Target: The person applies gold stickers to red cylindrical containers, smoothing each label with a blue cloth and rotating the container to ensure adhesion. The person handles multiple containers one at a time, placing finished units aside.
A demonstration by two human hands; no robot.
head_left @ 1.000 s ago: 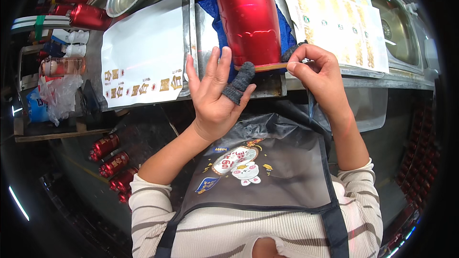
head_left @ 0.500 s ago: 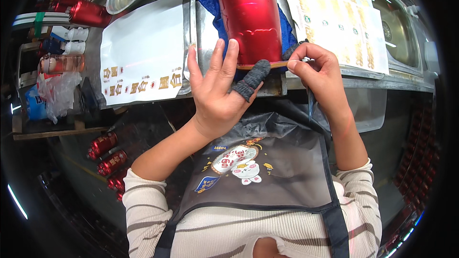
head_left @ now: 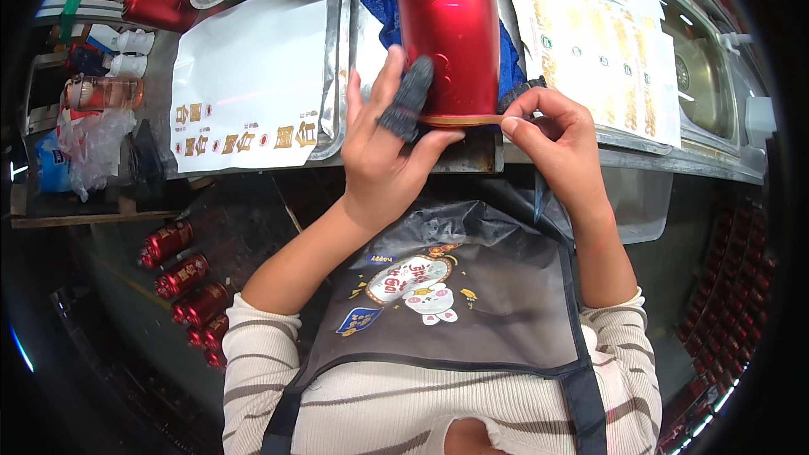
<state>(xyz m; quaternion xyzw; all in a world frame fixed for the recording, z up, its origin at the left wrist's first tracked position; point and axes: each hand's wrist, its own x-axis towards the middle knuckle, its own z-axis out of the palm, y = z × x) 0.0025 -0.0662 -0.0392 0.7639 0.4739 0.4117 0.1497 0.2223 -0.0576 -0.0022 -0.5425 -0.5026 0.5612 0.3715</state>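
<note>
2 hands at the near rim of the red can

I see the red can [head_left: 447, 29] lying long axis away from me; my left hand [head_left: 392, 152], fingers spread, presses its left side, while my right hand [head_left: 556, 139] pinches the gold strip [head_left: 463, 120] at its right.

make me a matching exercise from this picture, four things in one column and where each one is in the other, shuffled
Things:
1. red cylinder
2. white sheet with gold stickers
3. row of small red cans
4. metal sink

Places:
A. far right of the bench
B. in the metal tray on the left
C. between the left hand and the right hand
D. down below the bench, lower left

Pairs: 1-C, 2-B, 3-D, 4-A
</note>
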